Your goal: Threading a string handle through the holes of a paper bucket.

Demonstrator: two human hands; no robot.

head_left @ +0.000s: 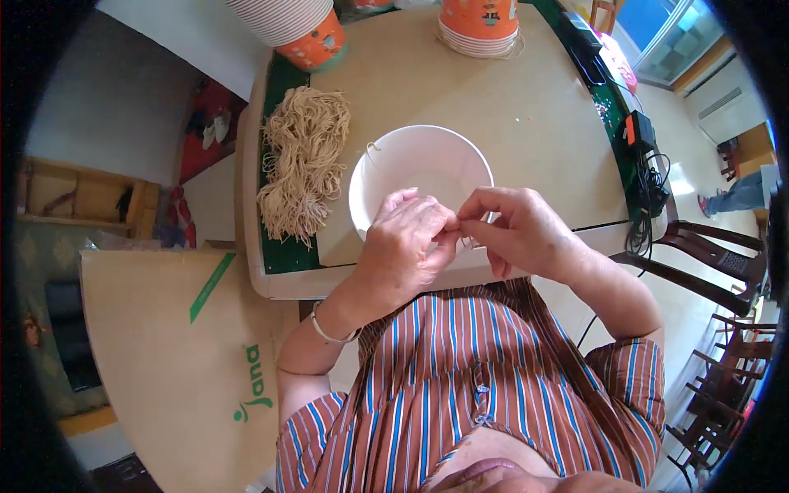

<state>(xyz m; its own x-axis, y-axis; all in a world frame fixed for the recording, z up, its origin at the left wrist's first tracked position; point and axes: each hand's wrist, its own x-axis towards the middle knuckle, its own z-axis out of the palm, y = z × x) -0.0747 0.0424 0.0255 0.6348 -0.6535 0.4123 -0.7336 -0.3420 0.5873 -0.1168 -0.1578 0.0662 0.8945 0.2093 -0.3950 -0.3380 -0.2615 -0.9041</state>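
Note:
A white-lined round bucket (423, 156) stands at the table's near edge, its open mouth facing up. A short end of beige cord (373, 147) pokes out at its upper left rim. My left hand (411, 238) lies over the near rim, its thumb and forefinger closed in a pinch. My right hand (518, 230) pinches at the same spot, fingertips meeting the left ones by the near right rim. What sits between the fingertips is too small to make out. Left of the bucket lies a loose bundle of beige cords (304, 156).
Stacked orange paper buckets (312, 41) lean at the table's far left; another orange stack (479, 29) stands upside down at the back. Power adapters and black cables (649, 181) run along the right edge. A large cardboard box (181, 345) is on the left, dark wooden chairs (723, 255) on the right.

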